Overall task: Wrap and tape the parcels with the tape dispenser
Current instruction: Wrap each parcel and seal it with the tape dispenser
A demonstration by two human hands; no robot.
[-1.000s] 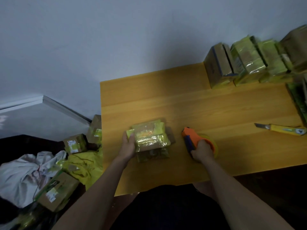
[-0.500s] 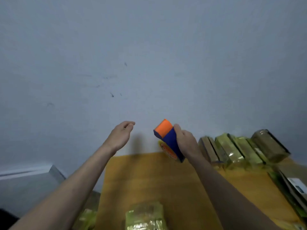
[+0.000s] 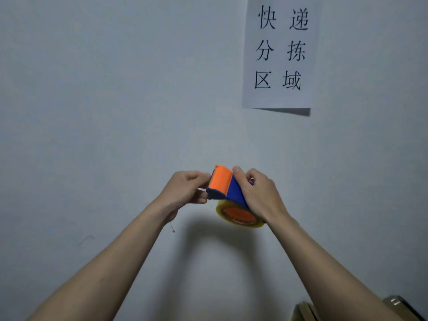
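Up against the wall, the right hand point(image 3: 261, 195) grips the dispenser point(image 3: 225, 187), fingers curled round its blue body, roll point(image 3: 239, 215) hanging below. The left hand point(image 3: 185, 188) pinches at its orange end, probably freeing the tape; no taping is under way. Parcels point(image 3: 305, 311) barely show at the bottom right corner. A paper sign point(image 3: 279, 52) hangs above; nothing blocks the hands.
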